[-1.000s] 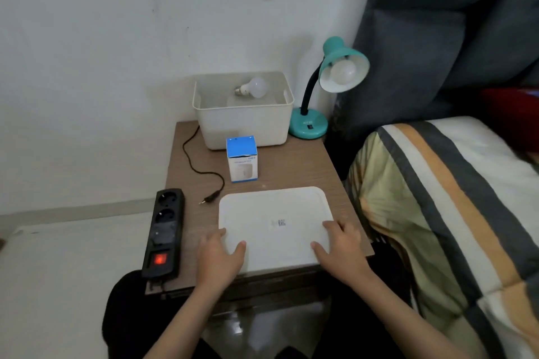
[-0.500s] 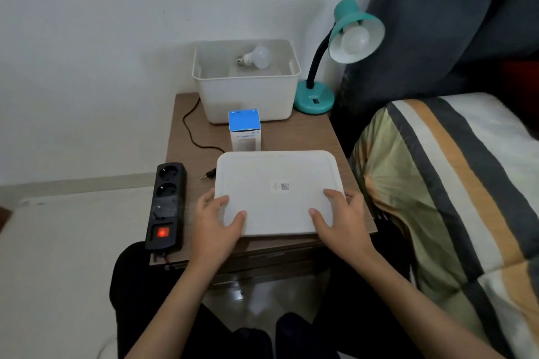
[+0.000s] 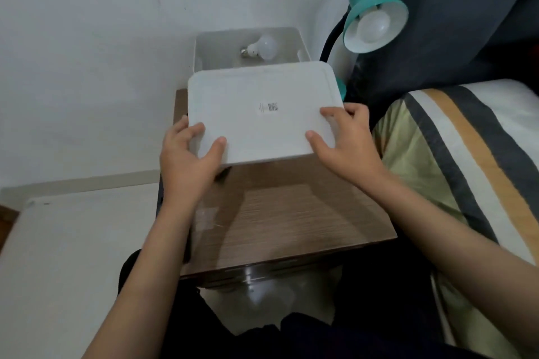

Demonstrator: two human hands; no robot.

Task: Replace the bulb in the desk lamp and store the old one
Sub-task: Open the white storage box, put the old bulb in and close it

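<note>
Lid: a white rectangular lid (image 3: 262, 114) with a small printed label near its middle, held up off the worktop (image 3: 291, 218) and tilted, its far edge over the front of the white bin (image 3: 204, 46).
Left hand: the left hand (image 3: 186, 154) grips the lid's near left corner, thumb on top, the other fingers (image 3: 182, 125) curled round the side edge.
Right hand: the right hand (image 3: 347, 137) grips the near right corner, thumb and forefinger on the top face, the remaining fingers wrapped over the right edge.
Old bulb: a white bulb (image 3: 262, 46) lies on its side inside the bin, metal screw base pointing left; the bin stands at the back of the worktop against the wall.
Desk lamp: a teal lamp (image 3: 376, 9) on a black gooseneck stands just right of the bin, its shade facing the camera with a white bulb (image 3: 373, 25) seated in it.
Surroundings: a striped bed cover (image 3: 466, 154) on the right, a dark curtain (image 3: 466, 9) behind the lamp.
</note>
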